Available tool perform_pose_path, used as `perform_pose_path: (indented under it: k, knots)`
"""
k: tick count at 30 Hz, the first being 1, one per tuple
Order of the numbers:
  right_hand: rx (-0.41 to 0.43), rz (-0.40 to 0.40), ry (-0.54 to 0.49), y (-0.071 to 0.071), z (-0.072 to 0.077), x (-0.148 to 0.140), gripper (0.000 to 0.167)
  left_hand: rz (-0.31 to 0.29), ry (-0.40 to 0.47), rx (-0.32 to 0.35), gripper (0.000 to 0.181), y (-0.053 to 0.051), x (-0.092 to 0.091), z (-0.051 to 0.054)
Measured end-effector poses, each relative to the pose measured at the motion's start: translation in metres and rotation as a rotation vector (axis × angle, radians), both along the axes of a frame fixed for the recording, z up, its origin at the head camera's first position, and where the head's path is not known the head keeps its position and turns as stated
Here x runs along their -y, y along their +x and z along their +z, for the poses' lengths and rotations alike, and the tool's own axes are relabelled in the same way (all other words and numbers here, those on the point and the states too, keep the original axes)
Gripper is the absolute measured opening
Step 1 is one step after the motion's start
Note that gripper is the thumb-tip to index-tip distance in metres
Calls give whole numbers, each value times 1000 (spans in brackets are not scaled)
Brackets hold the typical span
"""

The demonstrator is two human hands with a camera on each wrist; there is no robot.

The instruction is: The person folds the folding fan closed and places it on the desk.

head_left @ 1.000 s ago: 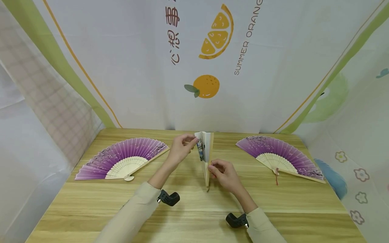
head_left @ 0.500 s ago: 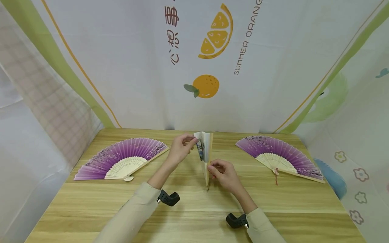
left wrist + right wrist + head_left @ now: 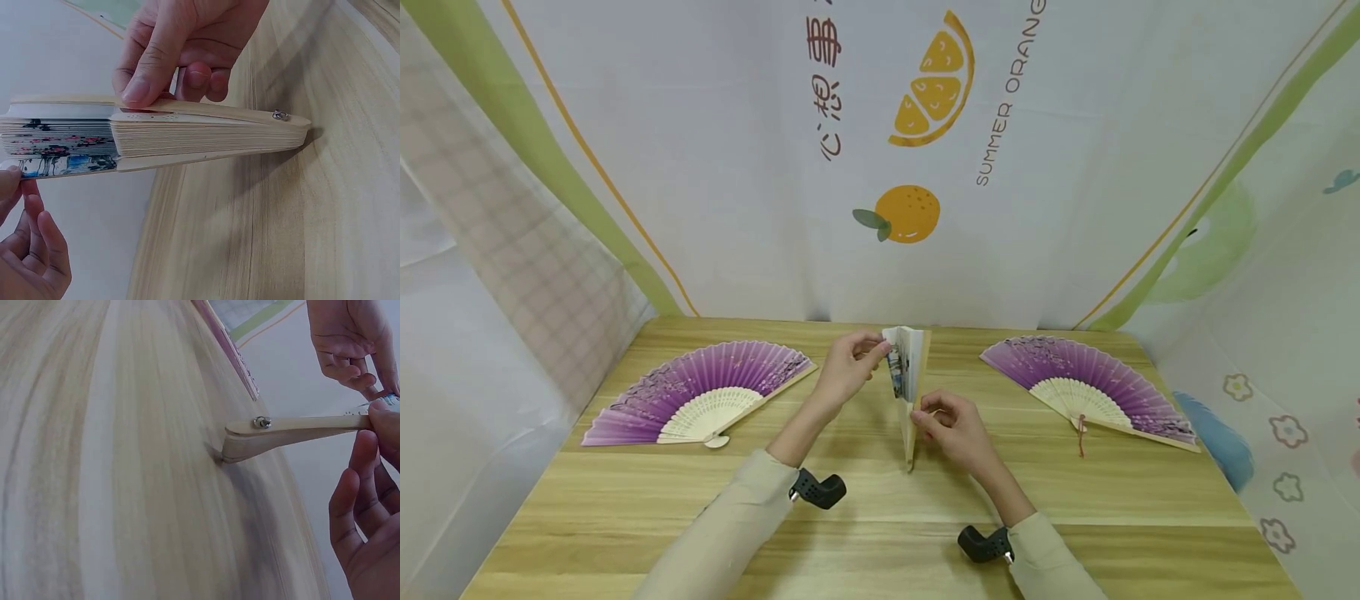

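A partly folded fan [image 3: 910, 367] stands upright at mid-table, its pivot end low and its white leaf with a blue, black and red print on top. My left hand [image 3: 844, 367] pinches the leaf's upper left edge. My right hand [image 3: 953, 427] pinches the outer rib lower down on the right side. In the left wrist view the fan's stacked ribs [image 3: 200, 137] lie close together, with a metal rivet [image 3: 280, 115] near the narrow end. The right wrist view shows the fan's pivot end [image 3: 244, 444] close to the wooden surface.
A spread purple fan [image 3: 700, 396] lies on the left of the wooden table [image 3: 880, 542], and another purple fan [image 3: 1090, 387] with a red tassel [image 3: 1082, 437] lies on the right. A printed white curtain [image 3: 737, 208] hangs behind the table.
The fan between my hands has turned slightly, its right edge leaning a little further right at the top. Both hands keep their hold, almost unmoved.
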State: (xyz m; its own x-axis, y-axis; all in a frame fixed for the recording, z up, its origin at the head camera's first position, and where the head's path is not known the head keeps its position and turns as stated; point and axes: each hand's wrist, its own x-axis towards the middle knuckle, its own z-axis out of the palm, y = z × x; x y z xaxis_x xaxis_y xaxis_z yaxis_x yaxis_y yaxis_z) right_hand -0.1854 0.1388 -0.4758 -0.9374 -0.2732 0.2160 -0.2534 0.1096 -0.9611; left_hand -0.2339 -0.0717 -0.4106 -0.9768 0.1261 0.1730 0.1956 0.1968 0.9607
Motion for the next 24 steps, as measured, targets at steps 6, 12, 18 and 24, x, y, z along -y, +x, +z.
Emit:
perform_pose_path:
  k: [6,12,18,24]
  knots:
    - [-67,15,-8,1,1,0,4,-16,19,-6,20,0,-1,-2]
    - [-109,16,-30,2,1,-1,5,-34,25,-8,19,1,0,-4]
    - [-179,55,-89,0,0,-2,3,-46,-7,12,16,4,1,-4]
    - [-111,36,-70,3,7,-1,5,-51,-12,-7,17,7,1,-3]
